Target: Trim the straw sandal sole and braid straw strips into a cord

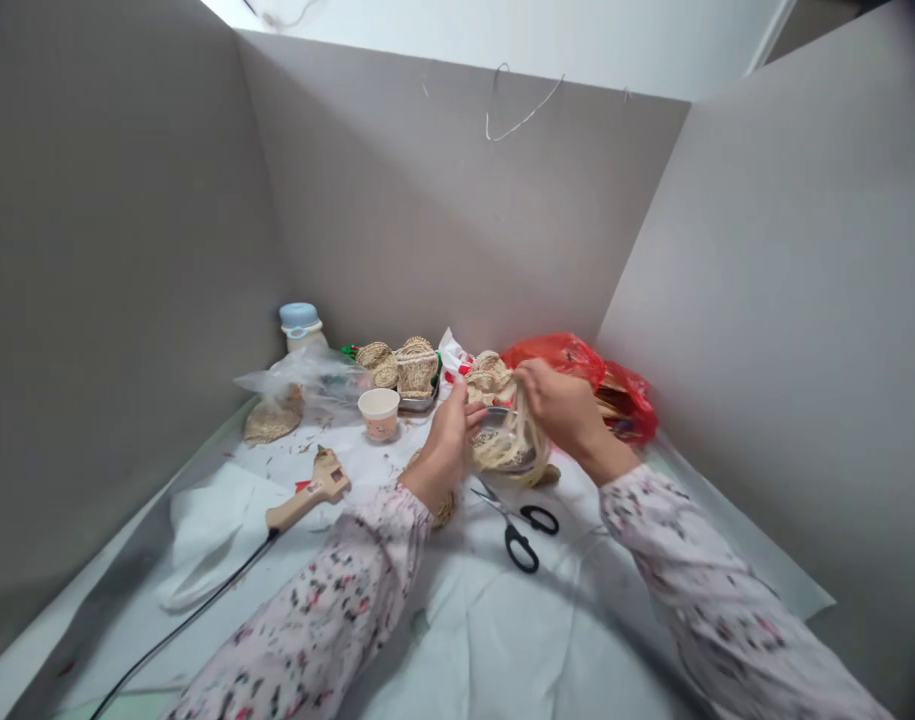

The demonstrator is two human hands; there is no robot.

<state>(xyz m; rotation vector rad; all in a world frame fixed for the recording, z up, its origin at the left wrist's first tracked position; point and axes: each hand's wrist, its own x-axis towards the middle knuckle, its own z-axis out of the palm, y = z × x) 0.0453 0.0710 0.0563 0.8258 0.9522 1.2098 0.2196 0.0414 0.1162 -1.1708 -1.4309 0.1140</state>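
Head view: the right hand (566, 408) pinches the blurred strands (533, 440), their length hanging down from its grip in front of the bowl (494, 413). The left hand (448, 438), fingers loosely spread, is farther from that pinch, across the bowl.

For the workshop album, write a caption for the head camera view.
Right hand lifting pale strands over a metal bowl, with open scissors and a glue gun nearby.

no readable text, blurred red print on white packet (449, 358)
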